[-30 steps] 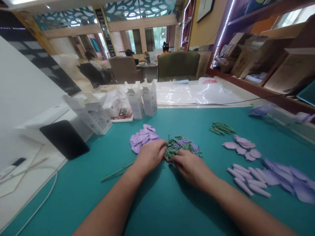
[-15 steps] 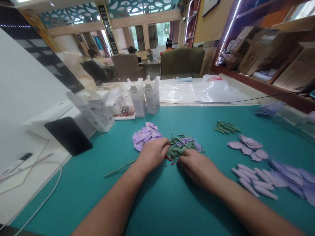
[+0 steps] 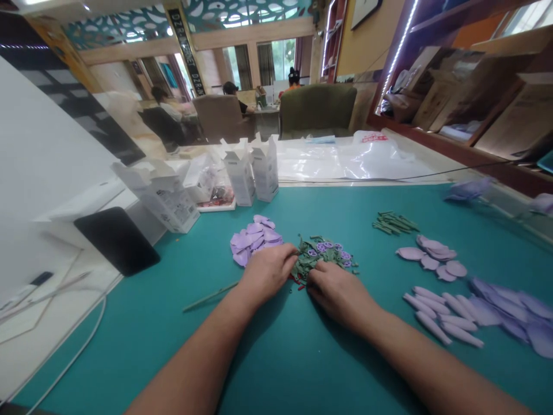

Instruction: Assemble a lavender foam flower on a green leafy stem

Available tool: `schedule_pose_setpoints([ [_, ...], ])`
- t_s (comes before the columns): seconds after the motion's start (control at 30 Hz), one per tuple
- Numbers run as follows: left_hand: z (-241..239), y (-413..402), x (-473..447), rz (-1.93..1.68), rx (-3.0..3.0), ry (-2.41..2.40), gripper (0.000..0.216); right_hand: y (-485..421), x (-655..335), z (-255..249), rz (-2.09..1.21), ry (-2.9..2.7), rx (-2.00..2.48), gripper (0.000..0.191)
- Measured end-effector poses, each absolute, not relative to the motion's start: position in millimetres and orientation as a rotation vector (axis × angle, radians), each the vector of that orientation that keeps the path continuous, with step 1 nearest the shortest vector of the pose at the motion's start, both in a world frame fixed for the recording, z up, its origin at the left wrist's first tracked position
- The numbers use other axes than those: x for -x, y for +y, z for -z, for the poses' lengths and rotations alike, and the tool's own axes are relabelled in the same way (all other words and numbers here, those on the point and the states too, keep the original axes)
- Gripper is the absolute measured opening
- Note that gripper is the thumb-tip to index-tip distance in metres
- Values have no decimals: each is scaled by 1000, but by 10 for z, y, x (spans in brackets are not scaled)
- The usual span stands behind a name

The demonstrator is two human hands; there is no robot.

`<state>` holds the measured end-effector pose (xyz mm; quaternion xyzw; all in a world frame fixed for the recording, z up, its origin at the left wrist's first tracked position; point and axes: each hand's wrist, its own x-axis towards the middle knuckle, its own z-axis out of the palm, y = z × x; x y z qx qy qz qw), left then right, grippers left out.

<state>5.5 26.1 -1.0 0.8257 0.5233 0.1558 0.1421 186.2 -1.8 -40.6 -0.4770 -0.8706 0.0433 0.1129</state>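
Observation:
A pile of small green leaf-like pieces (image 3: 306, 259) lies mid-table, with purple ring-shaped pieces (image 3: 322, 247) on top and small red pieces (image 3: 301, 287) at its near edge. My left hand (image 3: 268, 270) is at the pile's left side, fingers pinched together; anything between the fingertips is hidden. On the pile's near right edge, my right hand (image 3: 339, 290) has its fingers curled down and closed, and I cannot make out what they hold. Purple petal pieces (image 3: 253, 239) are heaped just beyond my left hand. A thin green stem (image 3: 209, 297) lies beside my left wrist.
To the right lie green sticks (image 3: 394, 222), pale petal discs (image 3: 434, 253), spindle-shaped pieces (image 3: 440, 311) and large purple petals (image 3: 514, 305). White boxes (image 3: 265, 170) stand along the back. A black tablet-like panel (image 3: 116, 241) leans at left. People sit at desks in the background.
My right hand has moved slightly left along the near edge of the pile. My left hand has stayed nearly in place. The whole view has shifted a little.

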Motion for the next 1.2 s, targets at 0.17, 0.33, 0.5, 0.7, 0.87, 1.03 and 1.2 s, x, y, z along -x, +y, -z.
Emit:
schedule_pose_setpoints([
  [0.17,-53,238,-68,-399,-2373,1478,29,-10,-1851,373,-125,-2582,1452,17],
  [0.33,-82,229,-69,-349,-2418,1461,29,-18,-1853,343,-164,-2592,1471,17],
  [0.5,-75,229,-62,-328,-2437,1448,28,-17,-1896,276,-218,-2510,1459,12],
  [0.7,-85,229,-41,-362,-2425,1378,27,73,-2087,118,-545,-2184,1456,13],
  [0.87,-112,230,-42,-317,-2436,1326,28,121,-2177,109,-602,-1978,1209,16],
  [1.03,-103,227,-44,-295,-2465,1299,27,122,-2149,144,-590,-1968,1067,16],
  [1.2,-94,209,-53,-298,-2497,1284,28,113,-2127,138,-623,-1916,1078,16],
])
